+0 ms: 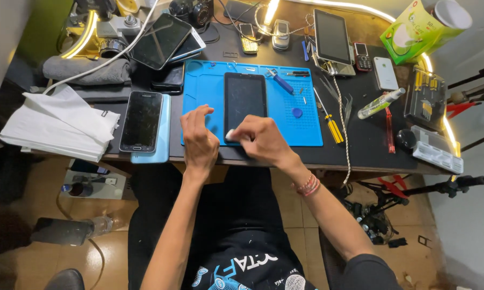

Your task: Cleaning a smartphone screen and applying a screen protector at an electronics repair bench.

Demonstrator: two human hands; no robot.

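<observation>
A black tablet (245, 98) lies face up on a blue work mat (306, 126). My right hand (263, 139) presses a small white wad (230, 135) against the tablet's near left corner. My left hand (199, 138) rests on the mat just left of the tablet, fingers spread, steadying its edge. A blue-handled tool (280, 82) and a small blue round cap (296, 113) lie on the mat to the right.
A black phone (141, 121) lies left of the mat, beside folded white cloth (59, 123). More phones and tablets (161, 40) crowd the back. A yellow-handled screwdriver (332, 124), tweezers, a clear bottle (380, 103) and a tool case (425, 99) sit right. A green box (414, 27) stands far right.
</observation>
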